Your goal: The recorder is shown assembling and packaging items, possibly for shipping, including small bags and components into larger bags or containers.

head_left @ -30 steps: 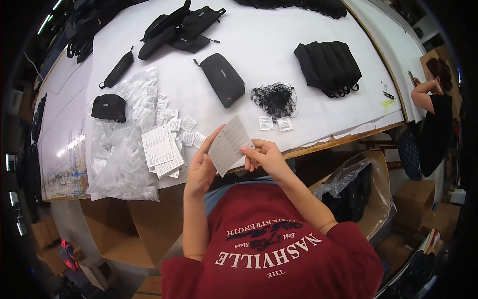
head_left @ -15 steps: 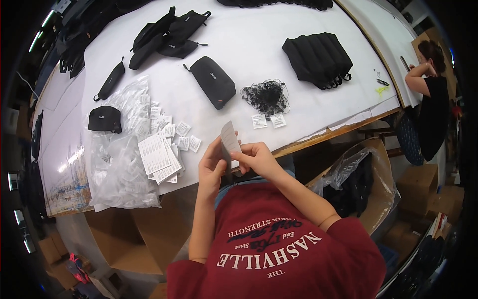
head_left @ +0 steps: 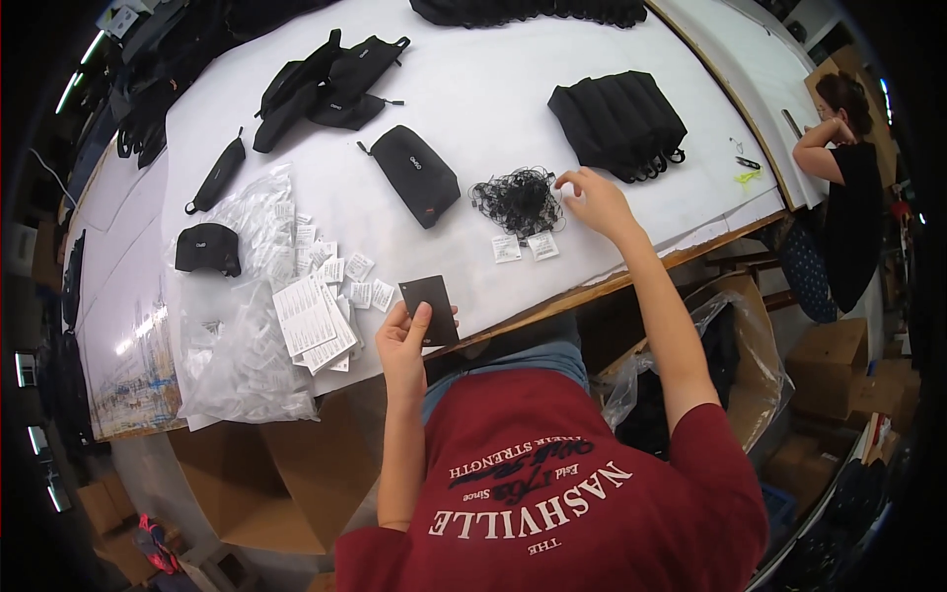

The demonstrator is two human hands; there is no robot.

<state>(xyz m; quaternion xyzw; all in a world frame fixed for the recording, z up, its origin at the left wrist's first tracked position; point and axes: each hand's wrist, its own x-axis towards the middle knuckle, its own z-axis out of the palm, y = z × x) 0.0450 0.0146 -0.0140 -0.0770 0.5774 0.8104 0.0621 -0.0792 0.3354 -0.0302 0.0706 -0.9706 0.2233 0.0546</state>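
- The left hand (head_left: 404, 335) is gripping a small, dark, flat rectangular card (head_left: 427, 308), its thumb pressing on the near face; the card is sticking out toward 1 o'clock, above the near edge of the white-covered table (head_left: 483, 89).
- The right hand (head_left: 597, 202) is reaching to the 3 o'clock side of a loose tangle of thin black cords (head_left: 518, 200); its thumb and forefinger are bending toward the cords, and I cannot tell whether its grip is closing on one.
- Two small square white printed labels (head_left: 543, 247) are lying at the tangle's 6 o'clock.
- A black, boxy fabric pouch with a zip (head_left: 414, 176) is lying at the tangle's 9 to 10 o'clock.
- A row of black fabric pouches (head_left: 619, 123) is resting at its 2 o'clock.
- A stack of white rectangular printed cards (head_left: 314, 321) is lying at the left hand's 9 o'clock, beside a clear plastic bag (head_left: 242, 380).
- A small, rounded black pouch (head_left: 207, 249) is resting on clear plastic toward 10 o'clock.
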